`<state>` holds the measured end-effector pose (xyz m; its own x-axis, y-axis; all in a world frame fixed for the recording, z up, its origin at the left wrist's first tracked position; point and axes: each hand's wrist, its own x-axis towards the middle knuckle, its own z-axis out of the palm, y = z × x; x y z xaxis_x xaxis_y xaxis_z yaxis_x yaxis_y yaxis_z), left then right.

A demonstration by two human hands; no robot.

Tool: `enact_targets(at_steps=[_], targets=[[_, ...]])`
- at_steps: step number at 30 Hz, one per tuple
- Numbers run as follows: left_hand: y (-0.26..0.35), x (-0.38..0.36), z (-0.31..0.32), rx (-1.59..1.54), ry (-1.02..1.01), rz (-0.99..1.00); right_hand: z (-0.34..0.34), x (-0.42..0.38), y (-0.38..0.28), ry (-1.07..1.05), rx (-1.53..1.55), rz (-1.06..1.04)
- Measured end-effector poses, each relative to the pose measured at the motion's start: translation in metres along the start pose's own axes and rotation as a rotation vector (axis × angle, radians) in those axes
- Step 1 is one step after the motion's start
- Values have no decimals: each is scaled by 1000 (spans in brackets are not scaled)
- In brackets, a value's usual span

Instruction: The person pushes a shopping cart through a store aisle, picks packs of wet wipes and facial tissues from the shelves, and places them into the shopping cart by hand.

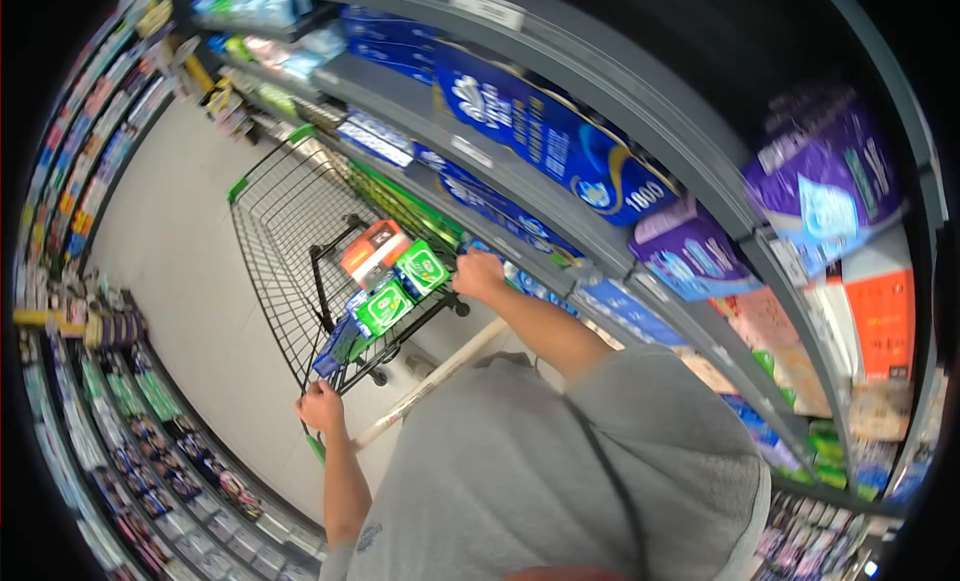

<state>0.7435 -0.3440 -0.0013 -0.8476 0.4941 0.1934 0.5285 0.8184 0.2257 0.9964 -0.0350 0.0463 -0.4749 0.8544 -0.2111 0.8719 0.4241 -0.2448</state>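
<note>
A black wire shopping cart (290, 216) with green corner pieces stands in front of me. My left hand (320, 408) is closed around the cart's frame at its near left corner. On the right side, my right hand (480, 274) is closed on the frame close to the shelf; its fingertips are partly hidden. The pale handle bar (430, 381) crosses between my forearms, close to my body. Inside the cart lie two green-and-white packs (385, 309), an orange-and-white box (375, 249) and a dark blue package (338, 349).
Grey shelving (400, 86) runs along the right, close to the cart, with a large blue tissue pack (545, 136) and purple packs (825, 181). Shelves of small goods (150, 461) line the left. Pale floor (180, 201) stretches between them.
</note>
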Motion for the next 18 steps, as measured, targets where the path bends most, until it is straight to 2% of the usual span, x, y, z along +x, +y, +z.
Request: enact_targets(at_steps=[2,9,11,12,15,17,18], targets=[[3,-10,-1,11,4,18,7,-2,7,61,12,-81],[9,-51,1,97,52,70,20,-13,40,59,9,-114],[12,-62,-4,62,-144,-5,20,-22,48,56,12,-108],[14,-69,-6,71,-147,-8,22,-26,52,78,0,-110],[21,-89,-12,109,-141,12,27,-31,66,94,13,-128],[17,-100,-6,88,-13,77,28,-40,71,112,13,-136],[17,-102,-4,95,-24,80,27,-45,74,125,19,-133]])
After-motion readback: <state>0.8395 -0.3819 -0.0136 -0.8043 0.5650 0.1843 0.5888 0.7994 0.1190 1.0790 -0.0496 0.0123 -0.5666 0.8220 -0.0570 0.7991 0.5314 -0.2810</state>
